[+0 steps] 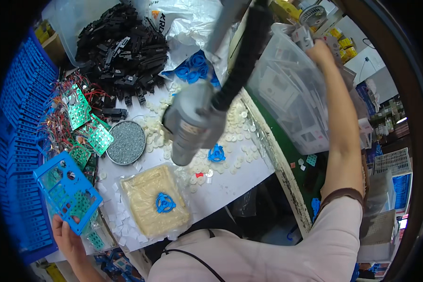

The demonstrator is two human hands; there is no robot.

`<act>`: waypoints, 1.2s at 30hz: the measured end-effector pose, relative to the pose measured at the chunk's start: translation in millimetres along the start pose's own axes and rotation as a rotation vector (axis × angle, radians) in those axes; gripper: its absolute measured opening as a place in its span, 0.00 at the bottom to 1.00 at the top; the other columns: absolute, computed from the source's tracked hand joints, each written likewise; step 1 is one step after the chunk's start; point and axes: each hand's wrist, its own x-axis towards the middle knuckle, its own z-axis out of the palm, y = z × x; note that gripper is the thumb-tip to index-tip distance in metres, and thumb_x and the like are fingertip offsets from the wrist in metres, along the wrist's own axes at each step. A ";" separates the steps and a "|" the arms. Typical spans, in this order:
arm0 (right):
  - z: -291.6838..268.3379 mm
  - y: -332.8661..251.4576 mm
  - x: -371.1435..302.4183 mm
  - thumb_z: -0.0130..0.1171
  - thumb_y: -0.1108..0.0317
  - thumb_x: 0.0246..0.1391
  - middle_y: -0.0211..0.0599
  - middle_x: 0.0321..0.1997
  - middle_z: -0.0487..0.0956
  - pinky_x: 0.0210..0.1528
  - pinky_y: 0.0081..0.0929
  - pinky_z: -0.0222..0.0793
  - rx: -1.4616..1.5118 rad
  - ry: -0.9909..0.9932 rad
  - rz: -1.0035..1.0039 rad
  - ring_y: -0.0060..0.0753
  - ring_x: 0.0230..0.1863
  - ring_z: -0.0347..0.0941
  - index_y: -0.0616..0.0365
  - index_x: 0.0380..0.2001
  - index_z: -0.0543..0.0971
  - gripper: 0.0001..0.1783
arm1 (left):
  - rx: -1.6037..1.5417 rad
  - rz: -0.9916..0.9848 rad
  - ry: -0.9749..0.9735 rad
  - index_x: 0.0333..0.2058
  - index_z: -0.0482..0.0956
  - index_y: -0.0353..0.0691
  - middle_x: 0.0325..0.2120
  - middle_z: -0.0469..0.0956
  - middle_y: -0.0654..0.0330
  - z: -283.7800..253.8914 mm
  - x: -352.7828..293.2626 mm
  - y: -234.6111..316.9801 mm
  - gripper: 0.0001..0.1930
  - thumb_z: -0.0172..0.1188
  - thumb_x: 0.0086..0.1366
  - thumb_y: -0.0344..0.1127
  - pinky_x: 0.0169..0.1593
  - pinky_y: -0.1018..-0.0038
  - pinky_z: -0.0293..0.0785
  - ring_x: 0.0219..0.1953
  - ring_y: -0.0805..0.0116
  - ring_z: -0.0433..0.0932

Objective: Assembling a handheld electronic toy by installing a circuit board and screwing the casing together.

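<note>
My left hand [67,238] grips the lower edge of a blue plastic housing panel [82,185], flat with a large window and round holes. The panel is tilted above green circuit boards at the left of the table. Stretched far to the upper right, my right hand [320,51] is at the far rim of a translucent plastic bin [286,120]. Its fingers are closed at a pale grey piece whose kind I cannot make out. On a wrapped yellowish pack [143,188] lies a blue ring-shaped part [165,202]. A similar blue ring part [216,153] sits among small cream discs [237,136].
A grey cylindrical tool [192,124] on a dark hose hangs over the table. Black parts [122,51] are heaped at the back. Wired circuit boards [77,108] lie beside a round dish [143,149] of grey granules. Blue crates [26,122] line the left.
</note>
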 end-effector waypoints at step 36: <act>-125.9 78.3 -93.5 0.67 0.66 0.51 0.38 0.45 0.86 0.47 0.29 0.75 0.611 0.513 -0.282 0.29 0.46 0.81 0.64 0.50 0.81 0.23 | 0.034 0.069 -0.037 0.46 0.70 0.43 0.40 0.75 0.63 -22.2 7.0 -11.6 0.10 0.57 0.72 0.40 0.51 0.73 0.70 0.42 0.75 0.74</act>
